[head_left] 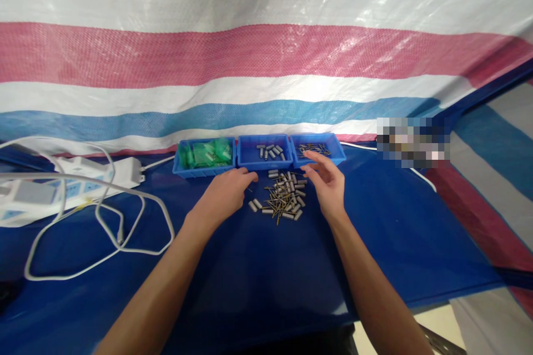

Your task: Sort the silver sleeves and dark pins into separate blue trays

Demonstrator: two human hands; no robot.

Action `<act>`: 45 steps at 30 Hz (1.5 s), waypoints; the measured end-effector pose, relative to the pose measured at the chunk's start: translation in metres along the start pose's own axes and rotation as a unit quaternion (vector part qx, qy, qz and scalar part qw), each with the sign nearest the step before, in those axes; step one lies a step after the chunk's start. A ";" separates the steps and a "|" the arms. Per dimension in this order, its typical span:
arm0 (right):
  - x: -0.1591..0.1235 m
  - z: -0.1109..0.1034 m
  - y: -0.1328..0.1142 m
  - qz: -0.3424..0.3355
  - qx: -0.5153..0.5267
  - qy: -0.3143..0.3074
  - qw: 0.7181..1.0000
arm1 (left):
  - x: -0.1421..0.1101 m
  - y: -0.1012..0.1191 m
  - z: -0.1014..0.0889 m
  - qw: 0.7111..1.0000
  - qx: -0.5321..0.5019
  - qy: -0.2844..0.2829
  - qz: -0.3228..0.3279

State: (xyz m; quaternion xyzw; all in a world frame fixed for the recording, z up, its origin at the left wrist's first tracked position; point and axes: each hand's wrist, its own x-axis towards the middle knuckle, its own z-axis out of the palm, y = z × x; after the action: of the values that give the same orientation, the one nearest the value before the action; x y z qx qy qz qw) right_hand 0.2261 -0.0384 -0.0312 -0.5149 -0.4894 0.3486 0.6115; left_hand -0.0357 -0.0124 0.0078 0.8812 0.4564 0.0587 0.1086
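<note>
A loose pile of grey metal cylinders (288, 215) and thin brass-coloured pins (280, 198) lies on the blue table cover between my hands. My left hand (225, 193) is at the pile's left side, fingers curled together; a thin dark tip shows beneath them, too small to name. To the right of the pile, my right hand (328, 182) has thumb and fingers apart, in front of the right blue bin (335, 145), which contains several thin pins (317, 148). Several cylinders (272, 152) lie in the middle blue bin (265, 165).
Green plastic packaging (208, 152) fills the left blue bin (203, 172). A white power strip (125, 172) and looped white cables (169, 219) occupy the table's left side. Behind the bins hangs a striped sheet (250, 55). A blurred patch hides something at right.
</note>
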 end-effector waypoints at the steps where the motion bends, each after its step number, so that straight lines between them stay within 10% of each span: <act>1: 0.000 0.000 0.001 0.002 -0.002 -0.003 1.000 | 0.000 0.000 0.003 1.000 0.002 -0.002 -0.002; 15: -0.005 0.008 -0.003 0.031 0.007 -0.059 0.998 | 0.014 0.012 -0.001 0.984 -0.150 0.074 0.068; 22: -0.007 0.009 -0.001 0.049 0.039 -0.122 0.991 | 0.022 0.028 0.007 0.923 -0.307 0.224 0.058; 29: -0.010 0.016 -0.004 0.085 0.093 -0.158 0.979 | 0.024 0.028 0.018 0.863 -0.463 0.203 -0.015; 40: -0.008 0.018 -0.007 0.121 0.118 -0.155 0.973 | 0.023 0.035 0.020 0.864 -0.471 0.180 0.001; 45: -0.005 0.015 -0.002 0.058 0.080 -0.049 0.994 | 0.022 0.022 0.019 0.954 -0.272 0.109 0.058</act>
State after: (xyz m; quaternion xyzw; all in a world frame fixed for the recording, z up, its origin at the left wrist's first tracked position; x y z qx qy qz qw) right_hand 0.2101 -0.0390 -0.0303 -0.4742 -0.4584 0.4464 0.6048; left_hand -0.0021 -0.0097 -0.0050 0.8315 0.3801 0.2828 0.2903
